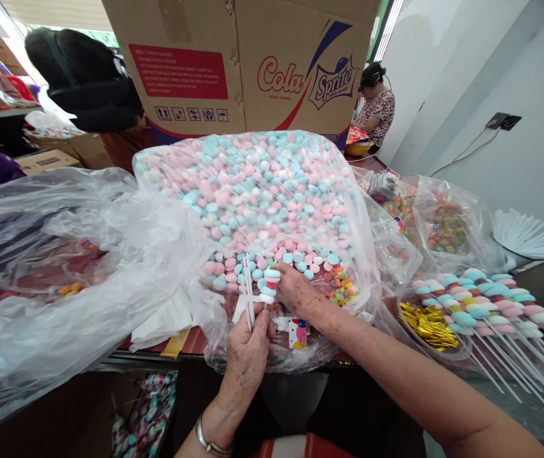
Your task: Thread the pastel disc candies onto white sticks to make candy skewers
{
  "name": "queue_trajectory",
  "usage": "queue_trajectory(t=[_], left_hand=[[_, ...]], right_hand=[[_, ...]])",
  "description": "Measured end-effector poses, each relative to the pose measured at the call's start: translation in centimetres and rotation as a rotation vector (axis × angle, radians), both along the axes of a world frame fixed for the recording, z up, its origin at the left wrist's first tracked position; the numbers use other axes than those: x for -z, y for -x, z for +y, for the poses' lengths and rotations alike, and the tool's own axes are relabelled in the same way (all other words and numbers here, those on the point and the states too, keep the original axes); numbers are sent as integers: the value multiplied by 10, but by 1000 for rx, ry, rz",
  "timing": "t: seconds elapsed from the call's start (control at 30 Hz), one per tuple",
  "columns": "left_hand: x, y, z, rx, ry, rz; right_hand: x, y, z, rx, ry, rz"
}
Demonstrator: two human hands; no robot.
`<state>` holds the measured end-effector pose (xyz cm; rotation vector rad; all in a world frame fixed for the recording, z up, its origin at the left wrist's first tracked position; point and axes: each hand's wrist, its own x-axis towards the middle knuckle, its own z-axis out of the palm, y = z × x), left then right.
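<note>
Left hand (247, 346): 1, nearly closed, grips at least 2 white sticks (249, 292)
Right hand (296, 291): 1, fingers bent at 1 candy stack (270, 285); grip, cannot tell
Carton (247, 70): 1

The left forearm (219, 416) rises bare from about 7 o'clock, and the left hand (247, 343) points towards 12 o'clock, its thumb (263, 323) and fingers drawn together in an upright pinch. The right forearm (396, 369), also bare, slants in from about 4 o'clock towards 10 o'clock. At roughly 1 o'clock from the left hand and near it, the right hand (295, 292) lies knuckles up, its fingers bent inwards towards 10 o'clock, their tips partly hidden.
</note>
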<state>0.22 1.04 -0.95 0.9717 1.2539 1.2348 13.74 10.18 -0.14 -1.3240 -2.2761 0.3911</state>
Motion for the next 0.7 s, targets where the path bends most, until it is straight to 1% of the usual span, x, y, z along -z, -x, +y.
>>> queue_trajectory(t=[0.07,0.17,0.23,0.3,0.37,0.43,0.7], left_hand=[[3,1,1,21,-5,31],[4,2,2,80,-31,135],[0,2,2,139,-63,244],[-5,2,2,191,-90,331],[-9,2,2,217,-97,368],[-10,2,1,228,-90,372],[-7,2,1,200,-88,370]], right_hand=[[-4,-12,2,113,123,236],[-15,-35,2,255,412,779],[-23,-47,0,290,575,1068],[-29,-54,-3,276,656,1232],[-32,-56,-6,248,674,1310],[-34,-55,-8,246,673,1339],[-36,-51,-10,289,697,1337]])
